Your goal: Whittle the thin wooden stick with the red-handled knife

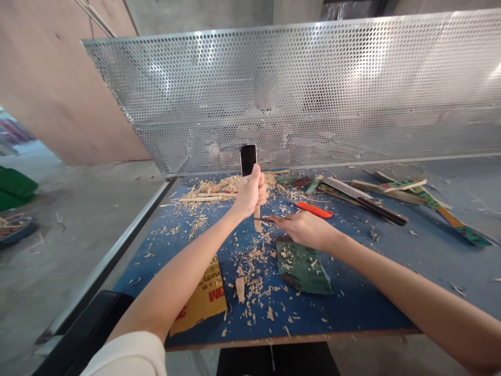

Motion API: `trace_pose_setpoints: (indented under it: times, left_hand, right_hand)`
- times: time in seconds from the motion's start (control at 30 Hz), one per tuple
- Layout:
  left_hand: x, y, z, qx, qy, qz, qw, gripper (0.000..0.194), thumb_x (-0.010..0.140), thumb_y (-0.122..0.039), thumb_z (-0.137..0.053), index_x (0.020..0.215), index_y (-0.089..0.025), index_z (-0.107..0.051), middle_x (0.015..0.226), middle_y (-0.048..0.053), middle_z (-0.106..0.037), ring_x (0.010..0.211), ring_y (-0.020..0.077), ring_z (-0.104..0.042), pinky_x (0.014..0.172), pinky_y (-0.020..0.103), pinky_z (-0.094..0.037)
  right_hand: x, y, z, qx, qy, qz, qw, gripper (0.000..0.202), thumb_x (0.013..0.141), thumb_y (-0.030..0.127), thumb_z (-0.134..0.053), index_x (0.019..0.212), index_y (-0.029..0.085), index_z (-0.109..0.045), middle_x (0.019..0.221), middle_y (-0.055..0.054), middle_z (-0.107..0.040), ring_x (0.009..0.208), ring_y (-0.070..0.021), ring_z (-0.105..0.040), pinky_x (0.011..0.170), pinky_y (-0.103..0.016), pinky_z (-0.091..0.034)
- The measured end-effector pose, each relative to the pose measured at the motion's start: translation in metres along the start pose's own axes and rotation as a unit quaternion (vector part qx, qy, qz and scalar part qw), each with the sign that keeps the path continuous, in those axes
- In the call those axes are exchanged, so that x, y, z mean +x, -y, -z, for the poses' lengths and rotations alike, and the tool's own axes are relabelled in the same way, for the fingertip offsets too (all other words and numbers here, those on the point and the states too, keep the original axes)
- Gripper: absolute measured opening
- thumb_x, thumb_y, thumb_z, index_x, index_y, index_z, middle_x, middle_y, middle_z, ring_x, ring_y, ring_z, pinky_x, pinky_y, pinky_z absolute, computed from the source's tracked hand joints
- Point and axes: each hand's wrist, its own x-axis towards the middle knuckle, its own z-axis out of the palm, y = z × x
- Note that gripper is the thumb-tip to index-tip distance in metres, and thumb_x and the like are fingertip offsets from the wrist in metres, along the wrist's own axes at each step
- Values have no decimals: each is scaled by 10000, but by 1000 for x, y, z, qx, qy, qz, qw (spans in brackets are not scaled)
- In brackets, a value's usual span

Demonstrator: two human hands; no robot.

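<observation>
My left hand (251, 194) is closed around a pale wooden stick (257, 222), whose lower end sticks out below the fist. Between the fingers of my right hand (303, 228) is a thin, dark knife-like tool (267, 219); its tip reaches the stick's lower part. The tool's handle is mostly covered by the fingers. Just behind my left fist stands a phone (249, 158) with a dark screen, its lower part hidden. Beyond my right hand lies an orange-red utility knife (314, 210). A small carved piece of wood (240, 290) rests nearer to me.
Wood shavings (219, 185) litter the blue tabletop (156, 282). Yellow 3M sandpaper (207, 300) lies under my left forearm, a green sheet (303, 269) below my right hand. Painted wood strips (450, 211) and a dark-handled flat tool (381, 210) lie right. A perforated metal panel (313, 104) closes the back.
</observation>
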Motion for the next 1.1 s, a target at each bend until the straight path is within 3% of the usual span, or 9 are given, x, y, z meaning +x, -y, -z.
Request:
trace_pose_setpoints:
  times: [0.2,0.53,0.8,1.1]
  left_hand:
    - [-3,1,-11,16,39,10,999,622,933,-691,-548,621,-223,-283,435,-110,-195,308,22,-166,334,179,-105]
    - [-3,-4,-2,0,17,32,999,619,944,-682,-534,622,-226,-266,433,-110,-181,305,27,-152,337,186,-94]
    - [-4,0,-9,3,1,12,1000,611,951,-664,-542,618,-223,-281,438,-111,-176,308,24,-153,336,189,-88]
    - [-4,-3,-3,12,35,26,999,629,934,-690,-547,612,-224,-273,439,-111,-176,309,25,-151,334,185,-104]
  right_hand:
    - [10,15,11,-74,38,-11,997,603,902,129,-557,1504,173,-534,845,-88,-726,600,-152,-573,585,-281,-305]
    - [-2,3,-12,82,-21,-38,996,482,970,240,-480,1420,177,-640,822,-100,-746,669,-178,-637,620,-275,-425]
    - [9,15,-4,-52,-4,-12,999,591,889,91,-515,1472,165,-579,806,-88,-723,546,-124,-535,555,-265,-277]
    - [-9,-3,-16,60,-48,-15,997,492,956,169,-469,1420,185,-630,885,-97,-758,651,-156,-616,618,-272,-411]
